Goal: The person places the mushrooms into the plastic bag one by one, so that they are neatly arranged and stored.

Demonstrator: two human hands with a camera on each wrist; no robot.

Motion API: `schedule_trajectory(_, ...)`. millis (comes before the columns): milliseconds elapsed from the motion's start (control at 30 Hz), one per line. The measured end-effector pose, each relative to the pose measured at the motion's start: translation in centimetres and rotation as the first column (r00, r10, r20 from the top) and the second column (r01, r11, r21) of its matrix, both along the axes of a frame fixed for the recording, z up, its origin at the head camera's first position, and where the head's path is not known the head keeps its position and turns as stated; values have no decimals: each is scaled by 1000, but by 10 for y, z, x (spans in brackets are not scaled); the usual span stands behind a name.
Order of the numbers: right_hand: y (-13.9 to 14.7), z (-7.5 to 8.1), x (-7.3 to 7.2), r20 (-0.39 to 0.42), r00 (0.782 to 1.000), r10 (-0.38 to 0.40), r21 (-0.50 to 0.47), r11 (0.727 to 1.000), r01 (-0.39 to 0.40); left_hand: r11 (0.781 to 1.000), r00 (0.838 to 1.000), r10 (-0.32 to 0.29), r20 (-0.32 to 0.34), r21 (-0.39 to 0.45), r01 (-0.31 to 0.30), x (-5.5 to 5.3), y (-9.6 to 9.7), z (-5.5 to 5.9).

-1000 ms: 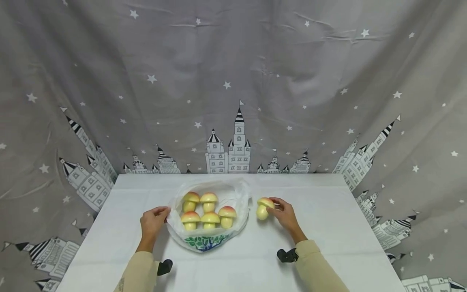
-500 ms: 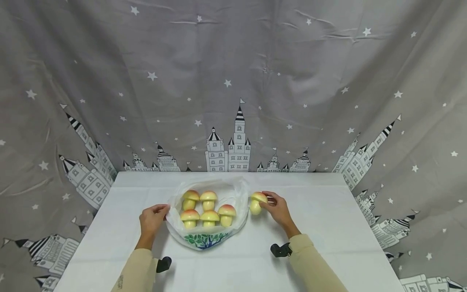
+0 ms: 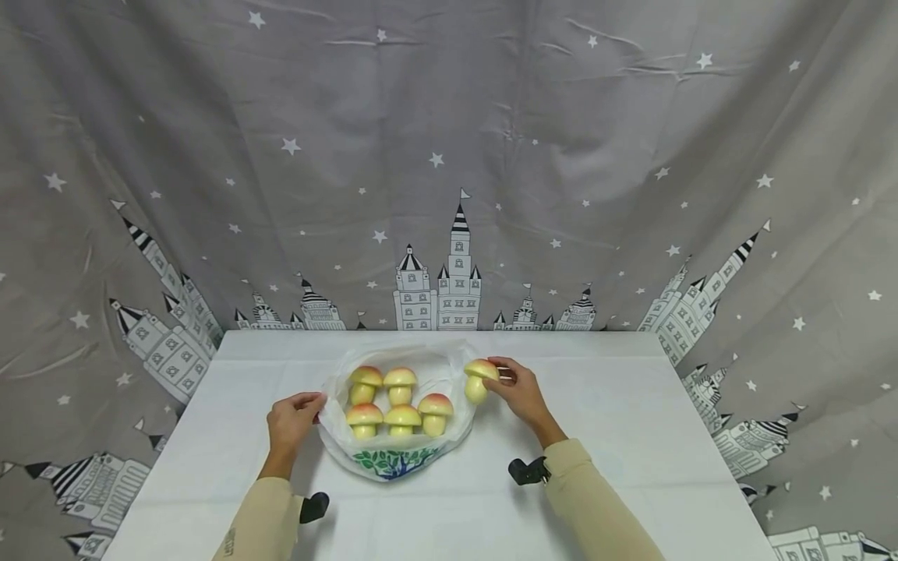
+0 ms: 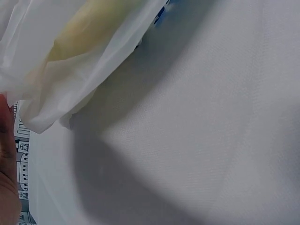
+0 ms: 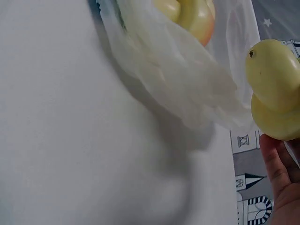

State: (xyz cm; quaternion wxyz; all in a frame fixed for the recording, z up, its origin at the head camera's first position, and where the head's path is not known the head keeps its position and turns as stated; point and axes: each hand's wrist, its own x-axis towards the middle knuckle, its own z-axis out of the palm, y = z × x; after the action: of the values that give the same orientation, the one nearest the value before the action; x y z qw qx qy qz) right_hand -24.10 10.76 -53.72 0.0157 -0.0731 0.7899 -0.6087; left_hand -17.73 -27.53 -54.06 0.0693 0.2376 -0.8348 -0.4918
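Observation:
A thin white plastic bag (image 3: 351,453) with a green and blue tree print lies spread on the table, its mouth facing up. Several toy mushrooms (image 3: 402,419) with yellow stems and reddish-yellow caps sit inside it. At the bag's left edge, my left hand (image 3: 289,425) pinches the rim between thumb and fingers. My right hand (image 3: 521,393) grips another toy mushroom (image 3: 481,374) by its cap, at the bag's right rim. In the right wrist view that mushroom (image 5: 272,77) shows its stem end, beside the bag's crumpled edge (image 5: 187,84).
The white table (image 3: 449,514) extends on both sides of the bag. Behind it hangs a grey curtain (image 3: 435,101) printed with stars and castles. A black wrist device (image 3: 529,471) sits at the right cuff, another (image 3: 314,508) at the left.
My right hand has carried its mushroom leftward and slightly away from me, from beside the bag to its right rim. The left hand has stayed at the bag's left edge.

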Motion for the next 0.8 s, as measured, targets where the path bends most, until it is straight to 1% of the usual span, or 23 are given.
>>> schedule_trajectory(167,-9,11,-3,-20,999,39,71,997,-37,1000,1000,8,13,15,-8,0,0,0)
schedule_trajectory(267,-15,16,-6,-42,996,78,113,991,-73,1000,1000,9,4,18,-9,0,0,1)
schedule_trajectory(367,-21,18,-9,-57,992,113,151,983,-104,1000,1000,12,7,17,-12,1,0,1)
schedule_trajectory(533,-31,18,-14,-53,988,145,211,969,-131,1000,1000,9,12,17,-9,2,0,-1)
schedule_trajectory(667,-38,20,-18,-63,983,171,231,961,-152,1000,1000,5,13,10,-5,1,-2,-1)
schedule_trajectory(800,-46,21,-23,-50,979,199,266,947,-179,1000,1000,5,13,17,-5,1,-2,0)
